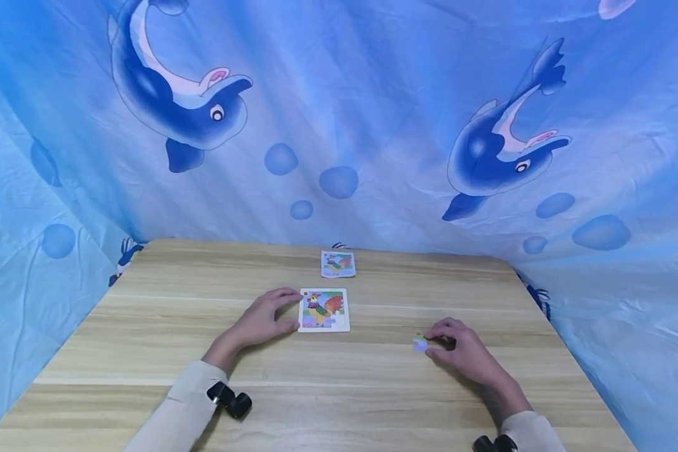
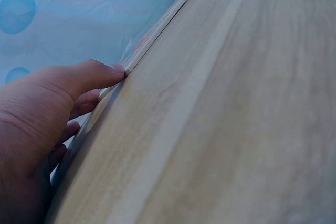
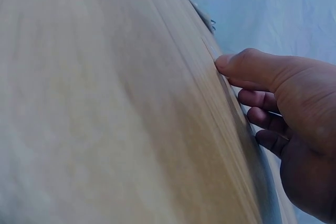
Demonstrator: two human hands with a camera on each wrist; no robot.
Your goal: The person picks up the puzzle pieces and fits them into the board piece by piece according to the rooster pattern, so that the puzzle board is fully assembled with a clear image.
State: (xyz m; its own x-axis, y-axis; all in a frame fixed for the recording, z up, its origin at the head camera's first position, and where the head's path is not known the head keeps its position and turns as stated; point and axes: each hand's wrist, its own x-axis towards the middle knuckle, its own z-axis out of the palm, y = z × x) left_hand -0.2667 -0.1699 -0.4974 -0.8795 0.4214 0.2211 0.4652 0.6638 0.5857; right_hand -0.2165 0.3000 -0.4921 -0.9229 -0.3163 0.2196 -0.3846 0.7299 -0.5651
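Two hands working on the table. Left hand is sitting at the left edge of the puzzle tray, thumb and fingertips curled against that edge and steadying it. Left wrist view is confirming it: thumb is pressing on the tray's thin rim, remaining fingers are tucking along the edge below it.

Tray is lying flat near the table's middle, showing a rooster picture. It's looking mostly filled; a pale notch is showing along the bottom edge, can't tell exactly how many slots are open.

Right hand is resting well to the right of the tray, fingers curled and pinching a small loose piece against the table. Piece is sitting at the fingertips, bluish with a bit of green, apart from the tray. Right wrist view is only showing the thumb pressing down on the wood with the fingers curling beneath it; the piece itself is hidden there.

Card with a similar rooster print is lying behind the tray, near the far edge, touching neither hand.

Blue dolphin cloth is hanging behind and around the table on both sides.
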